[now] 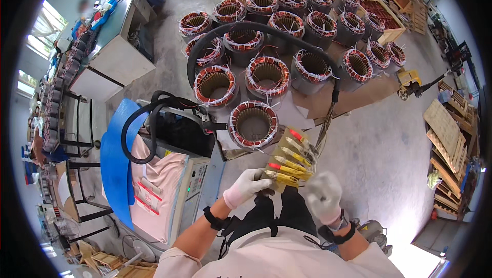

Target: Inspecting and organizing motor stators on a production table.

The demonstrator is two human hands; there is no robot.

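Note:
My left hand (247, 186), in a white glove, is closed on the lower left edge of a tan board (278, 154). A row of yellow and red test clips (292, 161) sits across this board, with wires running from their right ends to a bundle of leads (323, 132). Just right of the board, apart from it, is my gloved right hand (324, 196); motion smears its fingers. Beyond the board stands the nearest motor stator (252, 125), a grey cylinder with copper windings laced in white.
Several more wound stators (267, 75) stand in rows ahead. A thick black cable (266, 27) arches over them. At left is a test machine (192, 196) with a pink cloth (159, 167) and a blue sheet (115, 160). Wooden pallets (443, 134) are stacked at right.

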